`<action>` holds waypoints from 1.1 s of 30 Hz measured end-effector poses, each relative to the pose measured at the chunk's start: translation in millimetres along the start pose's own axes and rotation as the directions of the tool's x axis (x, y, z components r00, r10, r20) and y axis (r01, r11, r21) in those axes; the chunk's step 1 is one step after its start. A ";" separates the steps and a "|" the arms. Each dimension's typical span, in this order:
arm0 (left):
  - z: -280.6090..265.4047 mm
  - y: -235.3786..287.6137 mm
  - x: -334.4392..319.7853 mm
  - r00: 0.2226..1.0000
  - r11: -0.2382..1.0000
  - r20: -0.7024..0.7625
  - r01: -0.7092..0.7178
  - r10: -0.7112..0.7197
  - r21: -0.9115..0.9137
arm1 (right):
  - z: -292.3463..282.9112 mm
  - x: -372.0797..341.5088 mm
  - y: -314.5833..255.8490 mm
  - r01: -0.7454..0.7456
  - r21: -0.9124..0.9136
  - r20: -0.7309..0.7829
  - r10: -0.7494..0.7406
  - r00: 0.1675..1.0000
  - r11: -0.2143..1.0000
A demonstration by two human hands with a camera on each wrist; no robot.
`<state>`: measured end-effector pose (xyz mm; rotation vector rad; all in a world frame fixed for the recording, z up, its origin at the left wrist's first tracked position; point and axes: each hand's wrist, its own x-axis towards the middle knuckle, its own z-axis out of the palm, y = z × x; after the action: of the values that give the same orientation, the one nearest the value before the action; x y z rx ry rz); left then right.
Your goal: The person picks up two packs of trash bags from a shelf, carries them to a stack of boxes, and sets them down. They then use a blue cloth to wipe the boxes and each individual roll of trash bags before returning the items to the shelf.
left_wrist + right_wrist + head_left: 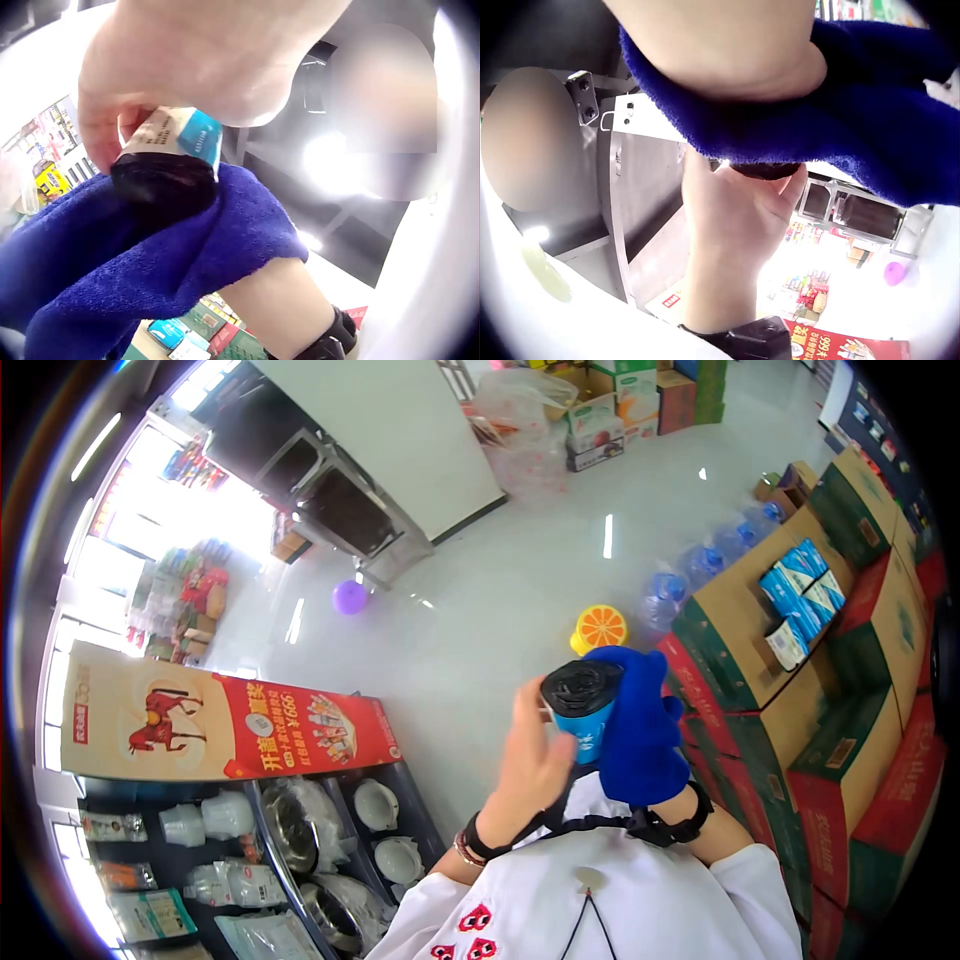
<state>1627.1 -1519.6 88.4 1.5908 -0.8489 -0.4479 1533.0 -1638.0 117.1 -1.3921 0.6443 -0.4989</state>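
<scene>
In the head view a black roll (582,688) with a blue label stands upright in front of the white shirt. My left hand (530,760) is at its left side; the left wrist view shows the fingers curled round the roll (165,180) by its white-and-blue label (199,135). A blue cloth (640,730) covers my right hand and lies against the roll's right side. Its fingers are hidden under the cloth. From the right wrist, the cloth (780,135) hangs below the forearm, with the left hand (739,217) at the roll's dark end (765,171).
Stacked cartons (770,690) stand on the right, with blue packets (803,595) on top. A shelf with bowls (376,805) and a red sign (310,728) is on the left. An orange-slice stool (602,628), water bottles (704,563) and a purple balloon (350,597) are ahead.
</scene>
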 end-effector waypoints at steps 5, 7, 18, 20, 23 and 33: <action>4.5 -4.4 -7.3 0.993 0.996 0.087 0.080 -0.077 -0.033 | -5.7 -4.9 14.2 0.252 -0.565 0.066 -0.262 0.963 0.786; 2.5 -8.2 -10.6 0.978 0.985 0.130 0.169 -0.164 -0.023 | -6.9 -0.4 23.3 0.344 -0.474 0.104 -0.337 0.936 0.810; -51.5 -14.7 -5.7 0.895 0.961 0.446 0.118 0.007 -0.251 | -4.4 -5.5 1.0 0.060 0.137 0.210 -0.088 0.974 0.989; -43.5 -9.6 -10.5 0.918 0.922 0.392 0.204 -0.063 -0.329 | -0.5 -8.4 -6.7 0.199 0.023 0.259 -0.199 0.945 0.980; -36.7 -6.2 -13.0 0.928 0.779 0.318 0.343 -0.194 -0.525 | -5.6 -8.0 -7.6 0.406 -0.280 0.398 -0.280 0.874 0.870; -5.6 -27.6 -17.1 0.978 0.989 0.140 -0.149 0.151 -0.024 | 8.5 -11.2 26.0 0.348 -0.069 0.224 -0.325 0.919 0.935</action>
<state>1627.3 -1502.9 60.1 1.4834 -1.0647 -0.4611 1529.2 -1621.0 93.2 -1.6443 0.2606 -0.5860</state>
